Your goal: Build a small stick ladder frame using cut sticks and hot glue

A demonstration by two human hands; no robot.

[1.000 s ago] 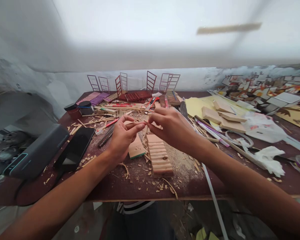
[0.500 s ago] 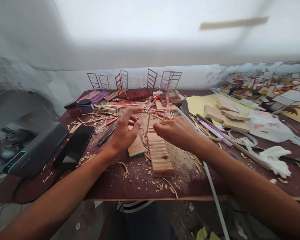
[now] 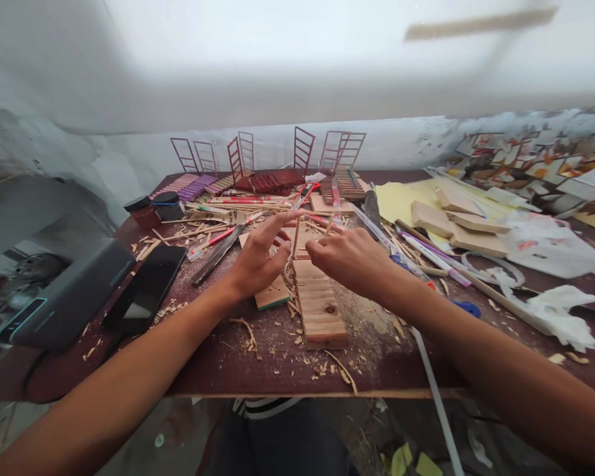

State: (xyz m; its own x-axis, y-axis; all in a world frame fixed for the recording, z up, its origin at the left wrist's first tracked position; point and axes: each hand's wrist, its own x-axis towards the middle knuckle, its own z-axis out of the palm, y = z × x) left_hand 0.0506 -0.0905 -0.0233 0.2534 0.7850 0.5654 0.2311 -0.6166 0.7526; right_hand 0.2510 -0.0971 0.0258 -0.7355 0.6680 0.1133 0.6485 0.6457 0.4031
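A grooved wooden block (image 3: 320,301) lies lengthwise in front of me on the table. Two thin wooden sticks rise near its far end: the left stick (image 3: 296,239) stands nearly upright, while the right stick (image 3: 329,225) leans slightly. My left hand (image 3: 264,258) is left of the upright stick, fingers apart, its index fingertip close to the stick's top; whether they touch I cannot tell. My right hand (image 3: 344,258) is curled closed around the lower part of the right stick, hiding its foot. A small board with a green edge (image 3: 272,294) sits beneath my left hand.
A knife (image 3: 218,254), a phone (image 3: 145,287) and a dark speaker-like box (image 3: 69,291) lie left. Lidded jars (image 3: 168,206) and small ladder-like frames (image 3: 304,149) stand behind. Wood blocks (image 3: 431,218), pens and crumpled tissue (image 3: 568,314) crowd the right. Shavings are scattered around.
My left hand has moved right, its index finger reaching toward the top of the upright stick. My right hand stays nearly in place, still closed. The view has shifted slightly.
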